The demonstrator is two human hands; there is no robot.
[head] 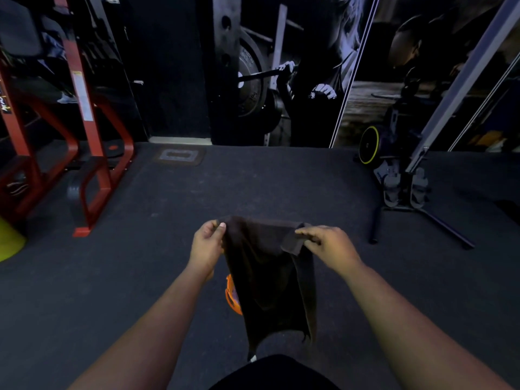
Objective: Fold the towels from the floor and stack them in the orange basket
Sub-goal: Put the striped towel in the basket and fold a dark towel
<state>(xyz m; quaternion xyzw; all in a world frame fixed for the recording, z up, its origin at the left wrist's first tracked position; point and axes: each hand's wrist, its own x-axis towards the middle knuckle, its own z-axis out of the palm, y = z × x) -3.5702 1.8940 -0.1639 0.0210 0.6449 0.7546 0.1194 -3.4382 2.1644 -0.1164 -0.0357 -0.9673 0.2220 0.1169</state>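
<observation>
Head view, gym floor. In the centre of the frame, a dark towel [267, 277] is hanging in the air, held up by its top edge between two bare hands. The left hand [206, 243], at centre left, is pinching the towel's upper left corner, with the thumb lying on the near face of the cloth and the fingers curled behind it. The right hand [326, 243], at centre right, is gripping the upper right corner, where a short flap of the cloth is folding over towards the camera beneath the fingers. Below the hands the towel is draping downward in loose folds, its lower edge ending in points near the bottom centre of the frame, just above the person's dark clothing.

The orange basket [232, 295] is showing only as a narrow curved strip of rim just left of the hanging towel, below the left wrist; the cloth is hiding the rest of it, so its contents cannot be told.

The dark rubber floor [253, 187] is filling the middle band of the frame. A red steel machine frame [87, 164] is standing at the upper left. A cable machine base [405, 190] is standing at the upper right, beside a yellow-rimmed wheel [370, 149]. A wall mural of lifters [295, 80] is occupying the top centre.
</observation>
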